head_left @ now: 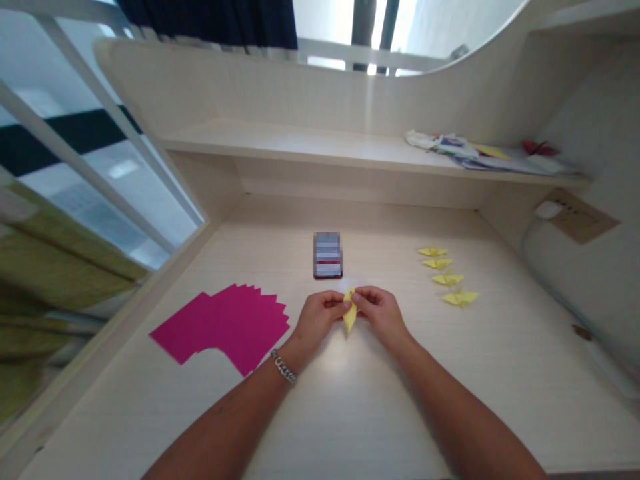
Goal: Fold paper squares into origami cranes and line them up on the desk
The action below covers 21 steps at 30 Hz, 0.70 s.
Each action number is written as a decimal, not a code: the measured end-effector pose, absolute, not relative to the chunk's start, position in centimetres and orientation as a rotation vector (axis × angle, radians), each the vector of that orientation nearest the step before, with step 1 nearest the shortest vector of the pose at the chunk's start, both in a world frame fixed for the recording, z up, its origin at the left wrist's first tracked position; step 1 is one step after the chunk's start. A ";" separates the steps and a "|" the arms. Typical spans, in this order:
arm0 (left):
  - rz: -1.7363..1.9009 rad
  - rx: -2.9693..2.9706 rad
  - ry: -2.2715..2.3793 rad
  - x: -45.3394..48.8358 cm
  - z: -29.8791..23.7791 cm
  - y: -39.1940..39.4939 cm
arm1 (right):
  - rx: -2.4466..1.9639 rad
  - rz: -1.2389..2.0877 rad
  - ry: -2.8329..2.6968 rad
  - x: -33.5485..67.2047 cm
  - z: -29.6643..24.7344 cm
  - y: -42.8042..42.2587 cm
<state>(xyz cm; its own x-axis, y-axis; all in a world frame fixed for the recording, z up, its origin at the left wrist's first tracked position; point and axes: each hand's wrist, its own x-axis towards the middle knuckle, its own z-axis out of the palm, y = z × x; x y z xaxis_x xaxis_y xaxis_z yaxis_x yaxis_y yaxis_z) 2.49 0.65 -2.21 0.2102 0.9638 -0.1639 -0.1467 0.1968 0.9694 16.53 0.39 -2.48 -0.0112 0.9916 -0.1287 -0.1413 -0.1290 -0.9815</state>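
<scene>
A small folded yellow paper piece (pixel 350 315) is pinched between both my hands above the middle of the pale wooden desk (pixel 350 400). My left hand (pixel 320 317) grips its left side, fingers closed; a metal bracelet sits on that wrist. My right hand (pixel 381 313) grips its right side, fingers closed. A fanned stack of magenta paper sheets (pixel 225 327) lies flat to the left of my left hand. Several finished yellow folded figures (pixel 447 275) lie in a row to the right.
A phone (pixel 327 255) lies face up just beyond my hands. A shelf (pixel 310 143) runs along the back, with loose papers (pixel 480 155) and a red folded figure (pixel 537 148) at its right end. A wall socket with a plug (pixel 550 212) is on the right.
</scene>
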 end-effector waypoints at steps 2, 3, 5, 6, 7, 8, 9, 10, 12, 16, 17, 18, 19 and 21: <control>0.996 1.064 1.036 2.6 -2.2 0.6 | -1.194 1.327 -1.065 16.6 -2.6 0.4; 0.995 1.070 1.040 2.6 -2.3 0.6 | -1.190 1.312 -1.077 16.6 -2.6 0.5; 1.002 1.084 1.040 2.6 -2.4 0.6 | -1.179 1.302 -1.099 16.7 -2.8 0.5; 1.010 1.091 1.039 2.6 -2.5 0.6 | -1.174 1.308 -1.103 16.7 -2.8 0.6; 1.020 1.100 1.040 2.6 -2.6 0.7 | -1.173 1.320 -1.102 16.7 -2.8 0.6; 1.026 1.115 1.041 2.6 -2.6 0.7 | -1.176 1.333 -1.093 16.7 -2.9 0.6; 1.029 1.134 1.046 2.5 -2.6 0.7 | -1.181 1.341 -1.080 16.7 -2.9 0.6; 1.028 1.157 1.054 2.5 -2.6 0.7 | -1.188 1.337 -1.071 16.7 -2.9 0.6; 1.018 1.199 1.065 2.5 -2.6 0.6 | -1.193 1.294 -1.074 16.6 -2.8 0.5; 1.015 1.211 1.055 2.4 -2.4 0.5 | -1.159 1.288 -1.058 16.6 -2.3 0.4; 1.011 1.215 1.055 2.4 -2.4 0.5 | -1.148 1.328 -1.045 16.6 -2.1 0.4; 1.006 1.222 1.056 2.4 -2.4 0.5 | -1.139 1.371 -1.039 16.6 -2.0 0.4; 0.999 1.233 1.058 2.5 -2.4 0.5 | -1.133 1.407 -1.041 16.7 -1.9 0.3; 0.993 1.258 1.063 2.5 -2.4 0.5 | -1.140 1.439 -1.069 16.9 -1.9 0.4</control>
<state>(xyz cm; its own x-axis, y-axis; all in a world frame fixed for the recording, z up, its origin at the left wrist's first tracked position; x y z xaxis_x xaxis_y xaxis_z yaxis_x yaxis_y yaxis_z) 2.52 0.47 -2.43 0.2308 0.9708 -0.0648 0.0014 0.0663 0.9978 16.87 0.39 -1.86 -0.0867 0.9881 -0.1267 -0.1642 -0.1396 -0.9765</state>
